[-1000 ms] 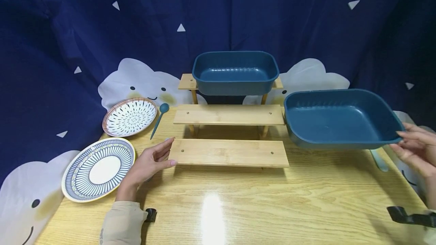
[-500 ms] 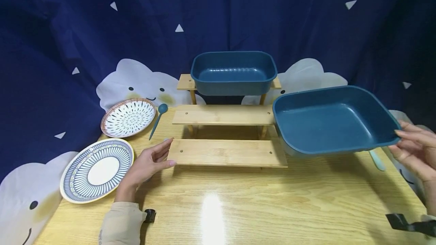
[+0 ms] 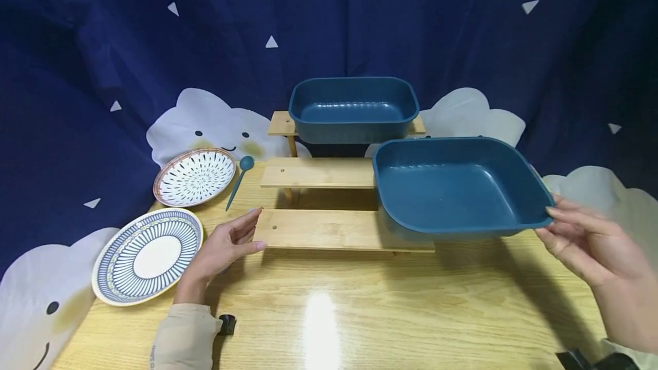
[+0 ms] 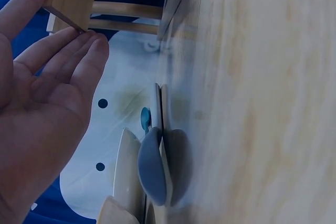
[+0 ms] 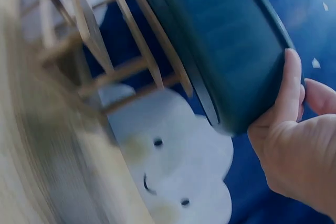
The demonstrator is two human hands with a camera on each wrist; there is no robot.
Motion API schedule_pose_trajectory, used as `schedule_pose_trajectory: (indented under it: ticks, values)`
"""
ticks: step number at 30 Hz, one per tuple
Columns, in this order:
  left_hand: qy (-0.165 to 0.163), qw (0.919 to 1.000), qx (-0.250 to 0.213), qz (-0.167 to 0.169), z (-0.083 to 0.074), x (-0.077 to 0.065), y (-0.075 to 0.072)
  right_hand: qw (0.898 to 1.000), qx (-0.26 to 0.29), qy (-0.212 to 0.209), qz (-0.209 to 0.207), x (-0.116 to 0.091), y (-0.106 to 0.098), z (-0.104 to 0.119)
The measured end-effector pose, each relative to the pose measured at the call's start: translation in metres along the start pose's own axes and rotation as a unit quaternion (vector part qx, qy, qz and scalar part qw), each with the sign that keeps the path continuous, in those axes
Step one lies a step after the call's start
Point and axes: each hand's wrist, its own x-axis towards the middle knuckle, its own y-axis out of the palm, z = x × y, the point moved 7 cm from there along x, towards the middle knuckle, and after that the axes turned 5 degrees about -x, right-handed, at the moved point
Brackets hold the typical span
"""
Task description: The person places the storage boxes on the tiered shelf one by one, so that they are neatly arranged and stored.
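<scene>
My right hand (image 3: 591, 238) pinches the right end of a dark blue rectangular plastic basin (image 3: 457, 187), thumb and fingers at its rim. The basin is held off the table, over the right part of a three-step wooden rack (image 3: 319, 230), covering the right ends of its lower two boards. With thumb and fingers spread to the front and back corners, my left hand (image 3: 226, 250) holds the left end of the lowest board; the left wrist view shows its fingertips against the wood (image 4: 73, 3). A second blue basin (image 3: 354, 113) stands on the top board.
To the left, a speckled brown-rimmed plate (image 3: 195, 177) and a blue-patterned plate (image 3: 149, 257) lie near a dark teal spoon (image 3: 239, 181). A grey-blue spoon (image 4: 152, 166) shows in the left wrist view. Behind hangs a navy curtain (image 3: 329, 16) with clouds.
My right hand has carried the basin leftward, from beside the rack to over its right part. The left hand has stayed at the lowest board's end.
</scene>
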Motion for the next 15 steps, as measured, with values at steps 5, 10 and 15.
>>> schedule_pose_trajectory:
  ticks: [5, 10, 15]
  values:
    - [-0.001, 1.0, -0.003, -0.001, 0.001, -0.001, -0.001, 0.999, -0.015, 0.016, 0.032, 0.008, 0.02, -0.022]
    - [0.002, 1.0, 0.0, 0.002, 0.001, -0.001, 0.0, 0.999, -0.024, 0.03, 0.036, 0.012, 0.033, -0.04]
    - [0.004, 1.0, -0.003, 0.001, 0.001, 0.0, 0.0, 0.998, -0.028, 0.046, 0.043, 0.015, 0.045, -0.057]
